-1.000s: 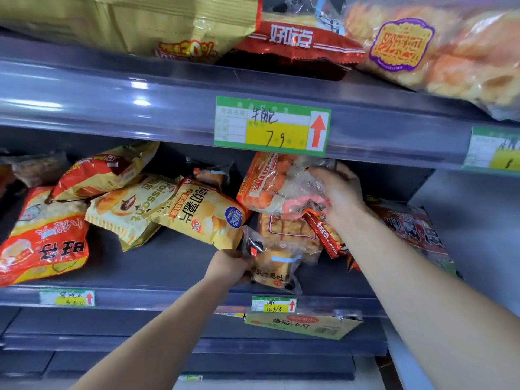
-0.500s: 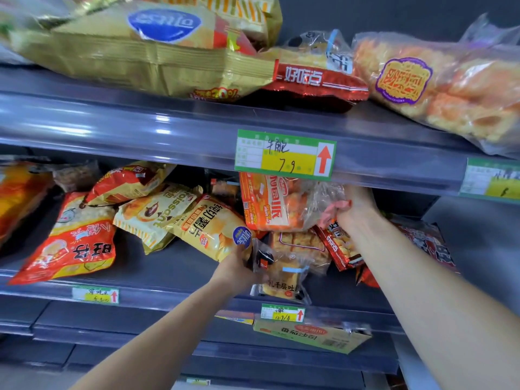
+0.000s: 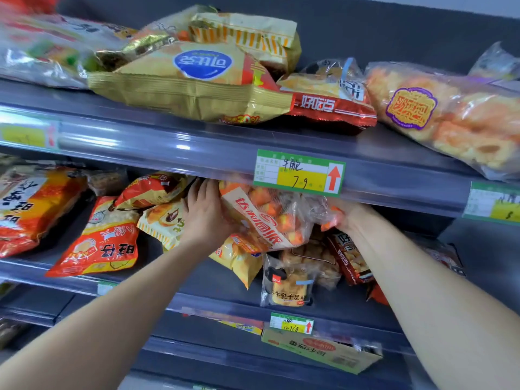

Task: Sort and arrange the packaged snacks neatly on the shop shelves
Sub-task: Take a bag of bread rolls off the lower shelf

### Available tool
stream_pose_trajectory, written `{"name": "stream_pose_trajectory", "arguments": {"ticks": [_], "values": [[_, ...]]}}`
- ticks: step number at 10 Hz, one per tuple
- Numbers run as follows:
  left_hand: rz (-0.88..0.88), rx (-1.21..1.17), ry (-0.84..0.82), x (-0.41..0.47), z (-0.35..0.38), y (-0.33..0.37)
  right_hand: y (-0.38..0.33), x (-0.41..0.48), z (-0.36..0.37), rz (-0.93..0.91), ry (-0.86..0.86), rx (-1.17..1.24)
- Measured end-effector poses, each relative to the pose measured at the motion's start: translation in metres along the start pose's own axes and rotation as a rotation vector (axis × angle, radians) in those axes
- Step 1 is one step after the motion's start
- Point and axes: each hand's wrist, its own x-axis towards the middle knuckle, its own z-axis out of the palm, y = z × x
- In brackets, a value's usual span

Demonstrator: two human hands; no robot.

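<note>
A clear bag of orange-and-white pies point(image 3: 267, 218) with an orange label hangs just under the upper shelf's edge, above the middle shelf point(image 3: 197, 280). My left hand point(image 3: 206, 212) holds its left end, fingers wrapped over the top. My right hand point(image 3: 344, 216) grips its gathered right end; the fingers are partly hidden behind the plastic. Below the bag lie a yellow chip bag point(image 3: 239, 257), a clear bread packet point(image 3: 289, 285) and a red snack bag point(image 3: 350, 257).
The upper shelf point(image 3: 197, 142) carries a gold chip bag point(image 3: 194, 80), a red packet point(image 3: 329, 102) and a clear bag of buns point(image 3: 447, 119). A green price tag point(image 3: 299, 173) hangs on its edge. More red and yellow bags point(image 3: 104, 240) lie at the middle shelf's left. A carton point(image 3: 320, 351) sits below.
My left hand has let go of the clear bread packet and risen to hold the pie bag's left end. The pie bag is lifted higher, and my view has tilted upward.
</note>
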Motion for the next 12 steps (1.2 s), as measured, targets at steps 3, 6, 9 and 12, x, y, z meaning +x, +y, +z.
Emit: {"name": "stream_pose_trajectory", "arguments": {"ticks": [3, 6, 9, 12], "values": [[0.019, -0.067, -0.033, -0.003, -0.045, -0.022, 0.008, 0.018, 0.025, 0.026, -0.116, -0.012], [-0.054, -0.049, 0.206, -0.02, -0.077, -0.039, 0.005, 0.019, 0.059, -0.282, -0.12, -0.094], [-0.297, -0.142, 0.191, -0.052, -0.122, -0.068, 0.026, -0.008, 0.099, -0.286, -0.439, -0.228], [-0.574, -0.444, -0.068, -0.082, -0.178, -0.122, 0.051, -0.039, 0.164, -0.389, -0.476, -0.395]]}}
